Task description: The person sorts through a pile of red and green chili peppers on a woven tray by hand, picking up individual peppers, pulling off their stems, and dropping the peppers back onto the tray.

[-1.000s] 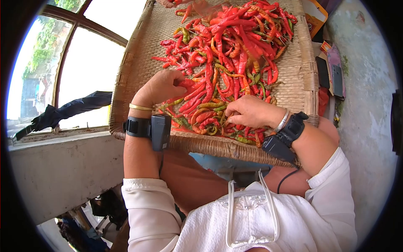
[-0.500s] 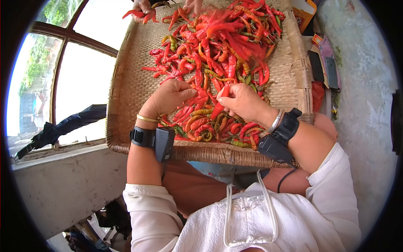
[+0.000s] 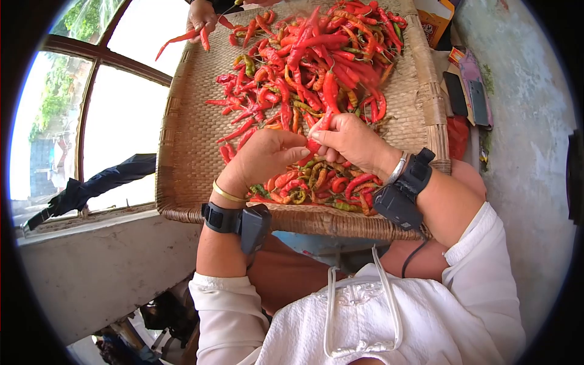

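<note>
My right hand (image 3: 353,141) is closed around a red chili pepper (image 3: 313,146), its thumb and fingers pinching it above the near part of the basket. From the left, the bent fingers of my left hand (image 3: 267,157) meet the same pepper at its lower end. Part of the pepper is hidden by the fingers. Beyond my hands lies a big heap of red chili peppers (image 3: 298,67), with some orange and green ones mixed in. A smaller pile of curled chili peppers (image 3: 319,182) sits below my hands, along the near rim.
The woven basket (image 3: 420,128) rests above my legs. At its far left corner another person's hand (image 3: 202,18) holds a few red peppers. Two phones (image 3: 479,103) lie right of the basket, by the wall. A folded black umbrella (image 3: 97,185) leans along the window.
My left hand has moved right and slightly down to the pepper in my right hand. The other person's hand has shifted lower with its peppers; peppers in the heap have moved.
</note>
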Tool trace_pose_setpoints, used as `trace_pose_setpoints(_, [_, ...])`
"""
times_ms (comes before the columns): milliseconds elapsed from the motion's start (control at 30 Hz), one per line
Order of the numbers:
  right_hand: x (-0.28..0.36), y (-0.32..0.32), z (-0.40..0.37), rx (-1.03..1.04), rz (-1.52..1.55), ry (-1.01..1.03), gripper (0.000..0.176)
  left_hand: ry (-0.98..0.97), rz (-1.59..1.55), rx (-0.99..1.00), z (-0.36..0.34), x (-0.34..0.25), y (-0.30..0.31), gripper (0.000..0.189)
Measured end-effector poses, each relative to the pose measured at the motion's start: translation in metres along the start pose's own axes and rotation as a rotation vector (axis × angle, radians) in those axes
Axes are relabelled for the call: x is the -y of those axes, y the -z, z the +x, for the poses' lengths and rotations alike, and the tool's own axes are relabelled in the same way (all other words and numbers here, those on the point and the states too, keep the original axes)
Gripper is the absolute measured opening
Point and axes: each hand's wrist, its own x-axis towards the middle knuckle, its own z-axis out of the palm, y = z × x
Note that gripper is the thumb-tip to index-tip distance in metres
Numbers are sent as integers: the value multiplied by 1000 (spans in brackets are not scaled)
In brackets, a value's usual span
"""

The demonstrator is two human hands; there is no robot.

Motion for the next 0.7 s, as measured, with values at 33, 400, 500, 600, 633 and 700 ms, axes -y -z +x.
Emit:
trace_pose_setpoints(33, [0, 3, 1, 2, -2, -1, 19, 3, -9, -3, 0, 2, -4, 22])
trace_pose_setpoints(400, [-2, 7, 6, -26, 101, 45, 18, 139, 192, 207, 2, 1, 15, 18])
trace_pose_setpoints(500, [0, 11, 7, -79, 103, 87, 18, 222, -4, -120, 0, 7, 49, 21])
trace_pose_setpoints(600, [-2, 8, 6, -71, 90, 69, 17, -64, -545, -742, 11, 25, 68, 27])
trace_pose_setpoints(633, [-3, 7, 6, -70, 90, 67, 17, -55, -521, -834, 12, 27, 70, 40])
trace_pose_setpoints(700, [-4, 5, 6, -75, 51, 53, 16, -32, -386, -756, 12, 27, 60, 38])
